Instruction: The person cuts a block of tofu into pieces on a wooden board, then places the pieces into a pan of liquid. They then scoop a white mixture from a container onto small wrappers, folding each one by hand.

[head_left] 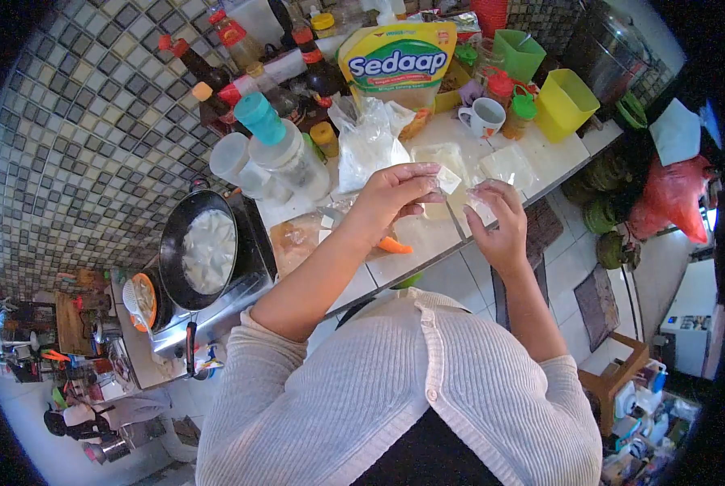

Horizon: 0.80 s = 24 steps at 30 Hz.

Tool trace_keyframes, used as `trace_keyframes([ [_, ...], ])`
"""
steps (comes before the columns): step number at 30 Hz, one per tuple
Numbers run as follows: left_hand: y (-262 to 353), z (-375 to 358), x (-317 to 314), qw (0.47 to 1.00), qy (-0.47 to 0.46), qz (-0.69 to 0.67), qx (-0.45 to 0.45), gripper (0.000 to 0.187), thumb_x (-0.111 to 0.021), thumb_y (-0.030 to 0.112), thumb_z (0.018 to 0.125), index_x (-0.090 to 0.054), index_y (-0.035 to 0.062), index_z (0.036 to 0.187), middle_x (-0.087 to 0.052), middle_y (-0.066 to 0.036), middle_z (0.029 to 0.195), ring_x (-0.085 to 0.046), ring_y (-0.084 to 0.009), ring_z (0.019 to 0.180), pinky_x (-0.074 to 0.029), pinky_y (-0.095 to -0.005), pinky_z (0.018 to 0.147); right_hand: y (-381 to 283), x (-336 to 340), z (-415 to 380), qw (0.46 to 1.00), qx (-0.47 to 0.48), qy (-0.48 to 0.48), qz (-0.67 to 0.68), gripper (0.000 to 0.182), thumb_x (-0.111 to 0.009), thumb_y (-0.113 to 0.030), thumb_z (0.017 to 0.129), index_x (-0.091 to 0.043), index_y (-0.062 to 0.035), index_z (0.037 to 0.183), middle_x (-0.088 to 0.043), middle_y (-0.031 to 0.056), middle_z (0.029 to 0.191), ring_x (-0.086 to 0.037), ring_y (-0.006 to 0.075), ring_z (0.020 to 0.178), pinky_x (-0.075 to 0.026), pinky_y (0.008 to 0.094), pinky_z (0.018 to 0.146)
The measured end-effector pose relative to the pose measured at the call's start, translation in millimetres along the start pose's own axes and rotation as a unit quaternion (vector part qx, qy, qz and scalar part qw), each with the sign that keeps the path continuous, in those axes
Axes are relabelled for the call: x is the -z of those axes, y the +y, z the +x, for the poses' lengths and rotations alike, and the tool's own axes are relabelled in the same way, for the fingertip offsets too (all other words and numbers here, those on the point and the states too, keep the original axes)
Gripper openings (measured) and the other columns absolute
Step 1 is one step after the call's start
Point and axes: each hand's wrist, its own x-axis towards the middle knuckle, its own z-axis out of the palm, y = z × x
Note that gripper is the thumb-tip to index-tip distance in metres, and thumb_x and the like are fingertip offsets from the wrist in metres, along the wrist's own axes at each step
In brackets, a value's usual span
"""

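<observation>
Over the counter's front edge, my left hand (395, 198) pinches a small white square piece (448, 180) between thumb and fingers. My right hand (496, 223) is just to the right of it, raised, with thumb and fingers curved apart and no object visible between them. Beyond the hands lie a shallow clear container (437, 157) and a clear plastic wrapper (510, 164). Below my left forearm a knife with an orange handle (395, 245) rests by a cutting board (294, 243).
A black pan (166, 243) with white pieces in liquid sits on the stove at left. Jars, a white plastic bag (372, 146), a Sedaap pouch (399, 65), a mug (484, 119) and a yellow container (566, 105) line the back of the counter.
</observation>
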Motion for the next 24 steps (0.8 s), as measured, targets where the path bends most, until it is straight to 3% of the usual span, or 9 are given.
trace_keyframes([
  [2,-3.4,-2.6,-3.1,0.999,-0.038,0.006,0.005,0.032,-0.059,0.019,0.090,-0.060,0.0073,0.119,-0.067,0.001,0.100,-0.064,-0.0076,0.094,-0.043,-0.0186,0.070,-6.7,7.0,5.8,0.998,0.050,0.021,-0.011,0.026,-0.074,-0.001,0.068,-0.066,-0.0050,0.092,-0.060,0.0125,0.100,-0.060,0.0274,0.090,-0.049,0.0353,0.078],
  [4,-4.8,-4.6,-6.9,0.999,-0.043,0.023,0.004,0.032,-0.059,0.018,0.090,-0.060,0.0070,0.120,-0.067,0.000,0.101,-0.064,-0.0072,0.093,-0.043,-0.0186,0.070,-7.2,10.6,9.3,0.983,0.169,0.048,-0.052,0.031,-0.079,-0.002,0.062,-0.066,-0.0082,0.090,-0.059,0.0099,0.094,-0.059,0.0269,0.087,-0.048,0.0359,0.073],
  [7,-3.3,-9.7,-11.7,0.998,-0.047,0.050,-0.011,0.033,-0.059,0.018,0.089,-0.060,0.0063,0.120,-0.067,0.000,0.102,-0.063,-0.0066,0.091,-0.044,-0.0189,0.070,-6.4,11.4,7.0,0.979,0.175,0.101,-0.038,0.031,-0.079,-0.007,0.061,-0.068,-0.0152,0.089,-0.058,0.0051,0.092,-0.058,0.0239,0.083,-0.046,0.0360,0.070],
  [10,-6.1,-11.6,-11.0,0.996,-0.051,0.068,-0.027,0.034,-0.059,0.018,0.089,-0.060,0.0053,0.120,-0.067,-0.001,0.103,-0.062,-0.0068,0.091,-0.045,-0.0200,0.072,-14.9,16.6,11.4,0.974,0.202,0.077,-0.066,0.029,-0.080,-0.006,0.060,-0.069,-0.0150,0.085,-0.058,0.0057,0.092,-0.058,0.0238,0.082,-0.046,0.0353,0.069],
  [14,-13.3,-12.9,-11.9,0.993,-0.061,0.082,-0.055,0.032,-0.060,0.015,0.089,-0.061,0.0035,0.118,-0.066,-0.001,0.103,-0.060,-0.0070,0.091,-0.046,-0.0222,0.074,-20.3,11.7,6.9,0.977,0.184,0.092,-0.054,0.024,-0.079,-0.006,0.061,-0.069,-0.0132,0.081,-0.058,0.0064,0.092,-0.058,0.0241,0.083,-0.046,0.0343,0.069],
  [16,-13.1,-15.3,-13.0,0.992,-0.062,0.081,-0.069,0.030,-0.061,0.014,0.089,-0.061,0.0028,0.117,-0.066,-0.001,0.102,-0.059,-0.0068,0.088,-0.047,-0.0222,0.074,-26.0,8.5,5.0,0.991,0.086,0.103,-0.010,0.020,-0.079,-0.006,0.063,-0.070,-0.0107,0.080,-0.058,0.0072,0.093,-0.059,0.0239,0.085,-0.047,0.0339,0.072],
  [17,-13.1,-16.1,-13.3,0.991,-0.063,0.081,-0.083,0.029,-0.061,0.013,0.089,-0.062,0.0021,0.116,-0.066,-0.001,0.102,-0.058,-0.0067,0.086,-0.047,-0.0222,0.074,-27.5,8.4,5.8,0.991,0.086,0.103,-0.012,0.020,-0.079,-0.006,0.063,-0.070,-0.0107,0.080,-0.058,0.0072,0.093,-0.059,0.0239,0.085,-0.047,0.0339,0.072],
  [19,-14.3,-16.8,-12.7,0.989,-0.063,0.088,-0.098,0.027,-0.062,0.013,0.090,-0.063,0.0016,0.114,-0.065,-0.001,0.100,-0.057,-0.0064,0.083,-0.047,-0.0220,0.074,-31.3,9.0,8.6,0.996,0.034,0.079,0.026,0.020,-0.078,-0.006,0.066,-0.070,-0.0092,0.084,-0.059,0.0091,0.096,-0.059,0.0244,0.087,-0.048,0.0340,0.075],
  [24,-14.4,-25.9,-3.0,0.990,-0.047,0.087,-0.101,0.030,-0.065,0.011,0.088,-0.061,0.0013,0.116,-0.064,-0.002,0.103,-0.059,-0.0105,0.086,-0.049,-0.0258,0.079,-44.8,-2.4,12.0,0.996,0.018,0.086,0.021,0.023,-0.075,-0.007,0.071,-0.067,-0.0061,0.093,-0.058,0.0123,0.102,-0.059,0.0270,0.091,-0.048,0.0352,0.080],
])
